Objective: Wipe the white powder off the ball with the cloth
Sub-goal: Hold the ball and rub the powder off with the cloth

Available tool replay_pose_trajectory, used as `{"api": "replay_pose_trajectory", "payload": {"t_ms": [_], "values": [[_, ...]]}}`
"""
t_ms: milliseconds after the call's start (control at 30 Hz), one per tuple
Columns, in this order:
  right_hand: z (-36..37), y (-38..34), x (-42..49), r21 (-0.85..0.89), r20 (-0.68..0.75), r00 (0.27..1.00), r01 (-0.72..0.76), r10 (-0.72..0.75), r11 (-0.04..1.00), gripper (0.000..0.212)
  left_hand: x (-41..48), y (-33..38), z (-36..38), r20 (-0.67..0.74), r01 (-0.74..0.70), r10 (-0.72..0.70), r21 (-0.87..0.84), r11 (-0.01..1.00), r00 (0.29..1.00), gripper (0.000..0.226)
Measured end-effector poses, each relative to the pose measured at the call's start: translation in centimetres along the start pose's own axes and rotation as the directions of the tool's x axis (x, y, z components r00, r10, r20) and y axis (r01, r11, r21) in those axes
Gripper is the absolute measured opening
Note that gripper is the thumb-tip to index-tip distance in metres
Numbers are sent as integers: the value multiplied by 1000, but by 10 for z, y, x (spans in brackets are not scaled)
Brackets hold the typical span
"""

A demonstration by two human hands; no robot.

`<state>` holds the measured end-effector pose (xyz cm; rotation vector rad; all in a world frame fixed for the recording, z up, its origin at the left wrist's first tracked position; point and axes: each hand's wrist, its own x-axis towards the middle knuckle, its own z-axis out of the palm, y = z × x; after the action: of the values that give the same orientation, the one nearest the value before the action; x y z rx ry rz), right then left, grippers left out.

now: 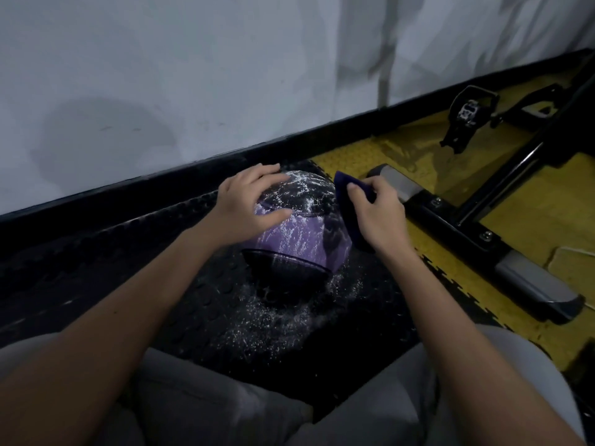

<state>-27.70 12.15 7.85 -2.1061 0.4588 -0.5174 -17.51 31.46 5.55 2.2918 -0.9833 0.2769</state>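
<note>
A: Left side first?
B: Black rubber floor mat (128, 252) with round raised studs. Behind it there's a glossy black skirting (128, 191) under a plain white wall (193, 75). Grey trousers (193, 397) along the bottom edge.
A: Left hand?
B: Left hand (248, 204) lies on the ball's upper left. Fingers are spread and the thumb is out across the front. It's pressing, not gripping.
A: Ball?
B: Ball (299, 233) sits on the mat at centre frame, near the skirting. Purple and black panels with dark seams. White powder (306, 185) is streaked over the top and front, and more is speckled on the mat just in front of it.
A: Cloth?
B: Dark blue cloth (349, 217), soft and folded, held against the ball's right side. Right hand (376, 214) pinches it between thumb and curled fingers.
A: Right of that?
B: Yellow interlocking tiles (531, 201), with a jigsaw edge meeting the mat. On them is a black metal machine frame (450, 217), bolted, with grey end caps (541, 284). A black strapped pedal (467, 114) sits farther back.
</note>
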Motion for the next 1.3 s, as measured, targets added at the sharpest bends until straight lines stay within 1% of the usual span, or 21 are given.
{"api": "replay_pose_trajectory", "payload": {"t_ms": [67,167,233,333,400,467,567,633,733,800,867,933,1033,1167,1300], "values": [[0,11,-1,17,-2,1000,-27,27,999,24,8,4,0,16,-4,4,-15,1000,1000,72],[-5,30,-6,7,38,994,-101,101,995,18,16,7,5,142,-19,18,4,1000,990,70],[-11,30,-6,-18,26,998,-64,65,998,13,20,10,8,205,-14,13,4,1000,979,76],[-20,16,-2,-89,-48,997,49,-54,995,14,24,14,10,195,-7,12,-24,1000,981,84],[-25,8,3,-160,-35,997,61,-67,985,17,28,16,10,191,14,-9,-21,1000,982,84],[-33,-3,7,-206,-2,998,55,-56,977,14,31,19,9,196,39,-33,-25,999,980,81],[-39,-24,8,-170,6,998,69,-69,983,9,20,19,6,178,26,-14,-66,997,984,84],[-34,-20,2,-150,0,996,93,-94,984,8,-1,12,6,164,24,-12,-71,997,986,84],[-21,1,-7,-112,-9,997,72,-74,991,12,-21,3,5,208,46,-44,-7,999,977,84],[-19,9,-5,-70,-4,999,36,-36,997,11,-19,5,4,223,35,-31,-12,999,974,83],[-19,17,-5,-52,-17,999,41,-42,998,6,-11,8,5,231,29,-19,-40,999,973,81],[-16,36,-14,-63,-22,999,24,-25,998,4,-6,9,9,237,30,-17,-50,998,971,81],[-8,59,-28,-102,4,1000,10,-10,995,6,-6,4,18,213,-22,26,-18,1000,977,82],[-2,54,-29,-51,-27,995,99,-100,994,12,-2,1,23,192,-83,72,46,995,979,85],[7,55,-26,-149,-22,980,194,-199,970,14,4,1,26,205,-91,65,118,989,977,91]]}}
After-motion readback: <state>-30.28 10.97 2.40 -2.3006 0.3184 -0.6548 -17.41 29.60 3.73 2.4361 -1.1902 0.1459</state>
